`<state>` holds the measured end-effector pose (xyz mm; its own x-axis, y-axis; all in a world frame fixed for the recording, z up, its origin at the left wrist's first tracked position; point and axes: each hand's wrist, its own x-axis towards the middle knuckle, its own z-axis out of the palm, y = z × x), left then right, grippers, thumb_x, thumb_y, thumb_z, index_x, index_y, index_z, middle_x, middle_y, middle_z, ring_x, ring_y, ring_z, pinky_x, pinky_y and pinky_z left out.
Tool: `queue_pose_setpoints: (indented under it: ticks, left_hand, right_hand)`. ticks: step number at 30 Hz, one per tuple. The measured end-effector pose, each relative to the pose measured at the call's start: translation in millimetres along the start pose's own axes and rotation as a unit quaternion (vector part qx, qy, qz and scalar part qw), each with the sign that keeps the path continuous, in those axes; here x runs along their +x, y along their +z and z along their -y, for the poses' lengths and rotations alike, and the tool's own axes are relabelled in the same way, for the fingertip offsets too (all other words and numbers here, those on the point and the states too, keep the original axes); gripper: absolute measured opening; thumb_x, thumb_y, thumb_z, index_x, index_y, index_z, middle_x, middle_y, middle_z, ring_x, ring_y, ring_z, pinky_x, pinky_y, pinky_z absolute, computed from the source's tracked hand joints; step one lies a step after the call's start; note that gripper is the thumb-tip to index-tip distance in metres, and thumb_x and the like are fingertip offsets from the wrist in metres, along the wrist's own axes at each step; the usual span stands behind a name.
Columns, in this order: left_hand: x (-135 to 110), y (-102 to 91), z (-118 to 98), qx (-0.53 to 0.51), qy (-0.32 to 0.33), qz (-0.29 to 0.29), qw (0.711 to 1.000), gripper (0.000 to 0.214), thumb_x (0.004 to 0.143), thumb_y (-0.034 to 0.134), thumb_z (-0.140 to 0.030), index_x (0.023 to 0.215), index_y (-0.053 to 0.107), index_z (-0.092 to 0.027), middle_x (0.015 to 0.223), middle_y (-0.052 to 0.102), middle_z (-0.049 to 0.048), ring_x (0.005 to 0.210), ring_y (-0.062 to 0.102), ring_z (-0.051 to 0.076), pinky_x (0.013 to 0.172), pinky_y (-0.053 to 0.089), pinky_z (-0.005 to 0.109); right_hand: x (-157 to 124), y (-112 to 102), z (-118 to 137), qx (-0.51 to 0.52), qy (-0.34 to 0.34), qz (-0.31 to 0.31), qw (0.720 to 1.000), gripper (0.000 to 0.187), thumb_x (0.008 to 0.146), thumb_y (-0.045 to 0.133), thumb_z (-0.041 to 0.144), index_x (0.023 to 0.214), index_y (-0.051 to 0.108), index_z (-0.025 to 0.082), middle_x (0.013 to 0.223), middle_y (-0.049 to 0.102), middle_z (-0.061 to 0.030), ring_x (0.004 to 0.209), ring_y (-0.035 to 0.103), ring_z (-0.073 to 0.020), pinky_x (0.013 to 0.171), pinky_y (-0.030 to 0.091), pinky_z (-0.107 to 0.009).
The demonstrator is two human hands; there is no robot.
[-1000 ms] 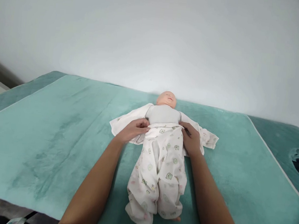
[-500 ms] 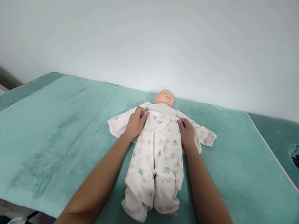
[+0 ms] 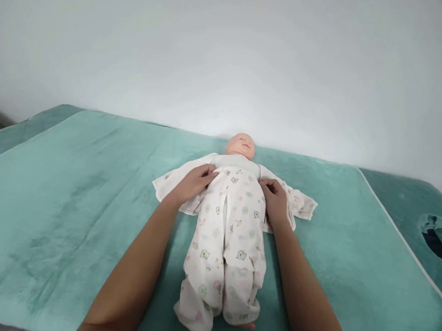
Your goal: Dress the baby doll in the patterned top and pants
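Cotton romper [image 3: 232, 240]: its top edge is pinched by left hand [image 3: 193, 183] and right hand [image 3: 276, 203]. Even tension between the grips should prevent bunching.

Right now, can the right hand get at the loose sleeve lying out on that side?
Probably yes. The right hand holds the romper at the chest of the doll, and the sleeve lies flat on the teal blanket just beside it, with nothing between them.

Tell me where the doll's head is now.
Head view: the doll's head lies near the centre, at the far edge of the teal towel, just beyond the left hand and right hand.
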<state>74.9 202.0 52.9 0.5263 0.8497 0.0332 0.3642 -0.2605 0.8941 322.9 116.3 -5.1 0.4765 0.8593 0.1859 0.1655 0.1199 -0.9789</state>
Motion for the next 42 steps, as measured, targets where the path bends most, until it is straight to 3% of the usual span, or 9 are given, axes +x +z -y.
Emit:
queue_pose_setpoints:
  ticks: [2,8,12,15,19,23,29,34,42]
  left_hand:
    - [-1,-6.2,5,0.006,0.03,0.031,0.999,0.029,0.094,0.05,-0.046,0.082,0.057,-0.02,0.083,0.059,0.0009,0.078,0.053,0.017,0.07,0.042,0.029]
    - [5,8.7,9,0.105,0.167,-0.076,0.977,0.019,0.099,0.042,-0.036,0.099,0.056,-0.022,0.129,0.061,0.0079,0.118,0.056,0.022,0.1,0.043,0.036]
    - [6,19.5,10,0.19,0.109,-0.138,0.966,0.025,0.1,0.036,-0.039,0.11,0.051,-0.022,0.105,0.068,0.0094,0.095,0.064,0.026,0.084,0.047,0.038]
    - [6,20.6,14,0.206,0.064,-0.175,0.961,0.026,0.1,0.037,-0.042,0.109,0.05,-0.022,0.09,0.067,0.0077,0.081,0.064,0.027,0.073,0.045,0.035]
    - [10,22.0,15,0.184,0.041,-0.205,0.961,0.022,0.099,0.041,-0.041,0.106,0.053,-0.023,0.086,0.065,0.0059,0.078,0.062,0.025,0.072,0.041,0.033]
    - [12,22.8,9,0.148,0.041,-0.15,0.977,0.018,0.094,0.05,-0.039,0.093,0.058,-0.023,0.088,0.067,0.004,0.082,0.059,0.022,0.076,0.041,0.032]
    - [8,11.0,-2,0.107,0.008,-0.095,0.99,0.026,0.094,0.044,-0.037,0.08,0.058,-0.021,0.079,0.063,0.0026,0.08,0.055,0.02,0.074,0.041,0.031]
    - [1,1.3,2,0.004,-0.025,-0.009,1.0,0.013,0.083,0.052,-0.029,0.085,0.061,-0.02,0.08,0.063,0.0022,0.072,0.055,0.018,0.066,0.044,0.029]
    - [-19,0.2,27,-0.102,-0.054,0.085,0.99,0.02,0.065,0.068,-0.024,0.085,0.069,-0.02,0.087,0.07,0.0043,0.085,0.064,0.023,0.077,0.054,0.036]
  right_hand:
    - [-2,2,7,-0.01,-0.018,0.006,1.0,0.024,0.083,0.066,0.045,0.091,0.069,0.023,0.096,0.07,-0.0024,0.093,0.061,-0.0204,0.09,0.047,-0.036]
    - [6,9,38,-0.093,-0.086,0.056,0.99,0.026,0.083,0.066,0.049,0.092,0.064,0.025,0.107,0.066,-0.0047,0.102,0.059,-0.0227,0.091,0.047,-0.038]
    - [18,23,64,-0.18,-0.129,0.126,0.967,0.032,0.074,0.075,0.047,0.07,0.053,0.023,0.117,0.062,-0.0066,0.11,0.056,-0.0256,0.093,0.044,-0.039]
    - [22,35,71,-0.234,-0.151,0.168,0.946,0.03,0.084,0.065,0.045,0.068,0.053,0.023,0.116,0.063,-0.0072,0.104,0.058,-0.0254,0.09,0.041,-0.037]
    - [28,37,57,-0.229,-0.144,0.118,0.955,0.027,0.092,0.053,0.047,0.077,0.056,0.025,0.087,0.065,-0.0033,0.086,0.056,-0.0225,0.081,0.039,-0.033]
    - [37,32,37,-0.122,-0.047,0.041,0.991,0.034,0.087,0.054,0.047,0.066,0.044,0.023,0.067,0.05,0.0027,0.071,0.047,-0.0164,0.07,0.038,-0.029]
    - [40,36,28,-0.04,-0.046,0.033,0.998,0.024,0.079,0.066,0.044,0.079,0.057,0.022,0.089,0.063,-0.0009,0.082,0.055,-0.0169,0.08,0.044,-0.031]
    - [27,30,17,-0.066,-0.042,-0.01,0.997,0.027,0.08,0.066,0.047,0.091,0.062,0.022,0.093,0.066,-0.0034,0.085,0.058,-0.0184,0.082,0.046,-0.033]
    - [-2,1,3,-0.212,0.008,-0.039,0.976,0.029,0.086,0.052,0.046,0.074,0.066,0.023,0.077,0.069,-0.002,0.076,0.056,-0.0209,0.075,0.041,-0.034]
